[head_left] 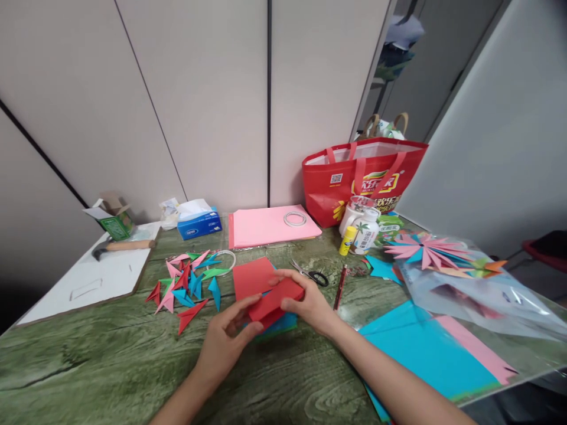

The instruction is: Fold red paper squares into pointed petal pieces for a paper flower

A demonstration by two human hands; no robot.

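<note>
A sheet of red paper (pixel 278 300), partly folded over, is held up between my two hands. My left hand (pixel 231 330) pinches its left end between thumb and fingers. At the other end, my right hand (pixel 308 301) grips the paper with the thumb on the near side and fingers over the top. Below it lies a small stack of coloured paper squares, with a red square (pixel 251 276) on top and blue and green edges showing. To the left is a pile of folded paper pieces (pixel 188 280) in red, pink, blue and green.
Scissors (pixel 316 276), a dark red pen (pixel 340 288) and a yellow glue stick (pixel 348 241) lie or stand to the right. Behind are pink sheets (pixel 270 227), a tissue box (pixel 199 224) and a red bag (pixel 323 189). A hammer (pixel 128 245) rests on a whiteboard; blue paper (pixel 425 354) lies right.
</note>
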